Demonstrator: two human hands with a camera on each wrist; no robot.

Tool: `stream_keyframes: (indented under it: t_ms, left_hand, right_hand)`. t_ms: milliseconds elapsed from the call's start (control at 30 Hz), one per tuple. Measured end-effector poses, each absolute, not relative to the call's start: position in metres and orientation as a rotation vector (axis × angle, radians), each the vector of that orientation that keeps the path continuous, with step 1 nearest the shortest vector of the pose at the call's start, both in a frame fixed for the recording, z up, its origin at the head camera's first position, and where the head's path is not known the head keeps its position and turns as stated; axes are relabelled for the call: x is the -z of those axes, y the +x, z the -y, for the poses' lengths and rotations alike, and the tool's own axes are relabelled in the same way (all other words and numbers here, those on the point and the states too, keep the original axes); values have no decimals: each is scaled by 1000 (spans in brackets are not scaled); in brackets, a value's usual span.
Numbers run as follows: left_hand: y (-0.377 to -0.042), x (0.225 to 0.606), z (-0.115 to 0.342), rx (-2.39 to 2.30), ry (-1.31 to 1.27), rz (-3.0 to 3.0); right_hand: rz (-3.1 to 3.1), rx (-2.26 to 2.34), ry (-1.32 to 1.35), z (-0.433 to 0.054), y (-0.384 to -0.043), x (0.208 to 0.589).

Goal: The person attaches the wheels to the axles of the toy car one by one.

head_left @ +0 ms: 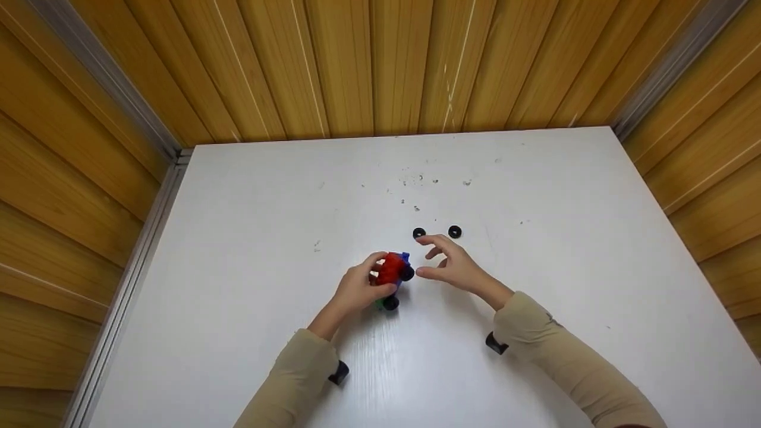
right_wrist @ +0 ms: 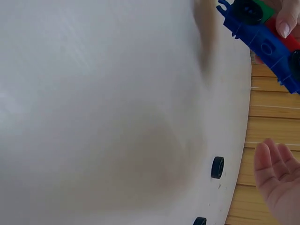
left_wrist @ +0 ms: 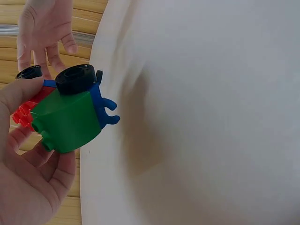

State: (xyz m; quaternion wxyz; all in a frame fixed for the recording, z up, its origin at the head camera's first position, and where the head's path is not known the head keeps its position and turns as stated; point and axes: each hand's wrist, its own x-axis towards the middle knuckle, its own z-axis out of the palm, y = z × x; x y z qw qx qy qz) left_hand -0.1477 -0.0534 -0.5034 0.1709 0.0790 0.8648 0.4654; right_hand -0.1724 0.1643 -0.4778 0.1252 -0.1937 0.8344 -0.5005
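My left hand [head_left: 357,290] grips a toy block car [head_left: 391,267] above the table, with the thumb on one side and fingers on the other. The car has a blue base [right_wrist: 268,47], a red block [head_left: 389,268] and a rounded green block [left_wrist: 70,122]. Two black wheels show along its near side; its far side is hidden. To the right of the car, my right hand [head_left: 456,268] holds nothing, its fingers spread and slightly bent. Beyond that hand lie two loose black wheels, a left one [head_left: 418,232] by the fingertips and a right one [head_left: 455,231].
A white table [head_left: 255,202] with small dark marks lies under both hands. Wood-look panels [head_left: 398,65] stand along its back and sides, with metal rails at the corners. A small black device sits under each wrist.
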Motion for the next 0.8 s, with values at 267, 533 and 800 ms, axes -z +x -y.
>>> stream_keyframes:
  t_ms: [267,533,800]
  left_hand:
    - [-146,498,51,-1270,322,-2518]
    - [-142,494,45,-1145,406,-2615]
    - [-139,492,43,-1003,495,-2736]
  right_hand:
    - [-2398,1399,-658,-149,-155,443]
    - [-2436,1370,-738,-152,-164,470]
    - [-2407,1363,-722,-146,-152,439]
